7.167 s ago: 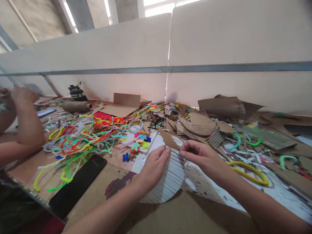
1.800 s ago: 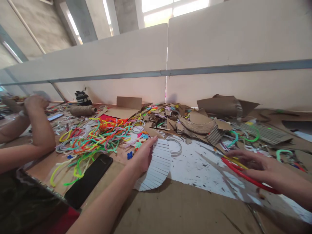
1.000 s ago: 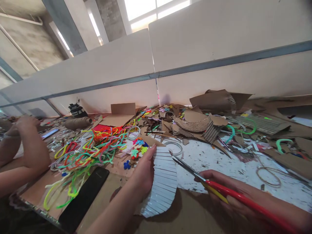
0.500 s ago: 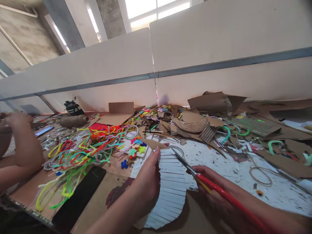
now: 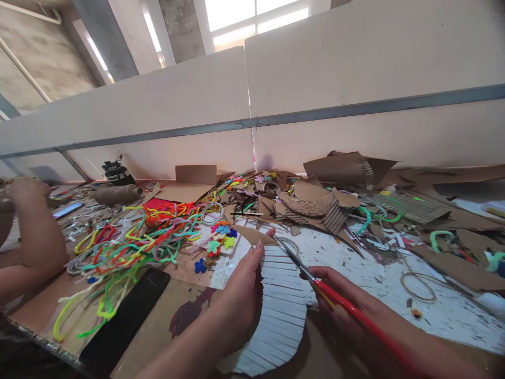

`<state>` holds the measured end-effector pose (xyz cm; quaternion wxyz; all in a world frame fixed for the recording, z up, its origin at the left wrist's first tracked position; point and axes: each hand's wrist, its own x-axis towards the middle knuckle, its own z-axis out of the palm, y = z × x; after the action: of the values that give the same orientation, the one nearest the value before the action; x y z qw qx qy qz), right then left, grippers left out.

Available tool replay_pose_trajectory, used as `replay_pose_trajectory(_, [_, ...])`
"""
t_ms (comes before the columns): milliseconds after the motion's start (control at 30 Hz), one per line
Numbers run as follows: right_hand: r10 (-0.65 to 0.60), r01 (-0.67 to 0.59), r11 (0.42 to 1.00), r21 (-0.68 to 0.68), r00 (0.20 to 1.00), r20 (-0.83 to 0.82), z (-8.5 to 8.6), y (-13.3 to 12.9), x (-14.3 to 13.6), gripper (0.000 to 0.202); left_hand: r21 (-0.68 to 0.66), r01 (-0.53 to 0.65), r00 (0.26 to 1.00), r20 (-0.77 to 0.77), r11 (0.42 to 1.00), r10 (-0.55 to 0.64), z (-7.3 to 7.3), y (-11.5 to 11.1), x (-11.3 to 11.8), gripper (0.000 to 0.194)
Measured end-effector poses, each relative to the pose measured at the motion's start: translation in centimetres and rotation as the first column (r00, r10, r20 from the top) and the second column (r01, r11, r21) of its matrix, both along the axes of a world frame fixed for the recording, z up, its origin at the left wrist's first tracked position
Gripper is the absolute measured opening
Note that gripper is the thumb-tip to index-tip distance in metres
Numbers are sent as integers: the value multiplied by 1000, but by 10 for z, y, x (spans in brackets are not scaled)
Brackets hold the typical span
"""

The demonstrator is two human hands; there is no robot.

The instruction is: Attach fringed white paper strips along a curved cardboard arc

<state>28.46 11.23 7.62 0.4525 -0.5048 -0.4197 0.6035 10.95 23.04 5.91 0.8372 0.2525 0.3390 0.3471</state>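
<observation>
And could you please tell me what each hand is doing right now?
Left hand: closed, holding the white piece with dark lines across it.
Right hand: closed, holding the red-handled scissors.

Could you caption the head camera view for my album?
Left hand holds a striped white piece; right hand holds red-handled scissors near its edge.
</observation>
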Motion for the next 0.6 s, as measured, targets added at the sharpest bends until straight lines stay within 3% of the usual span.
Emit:
replay_pose_trajectory(133, [10,-21,997,-77,990,-140,0,1,1,77,15,1,1000,-9,1000,-1,-2,0,0,37])
replay_pose_trajectory(333, [-5,8,987,-161,1000,24,-7,4,6,72,77,-4,999,46,997,0,-3,0,0,47])
replay_pose_trajectory(600, [-48,48,997,-57,999,9,-7,3,-3,64,46,-8,1000,28,999,7,0,0,0,49])
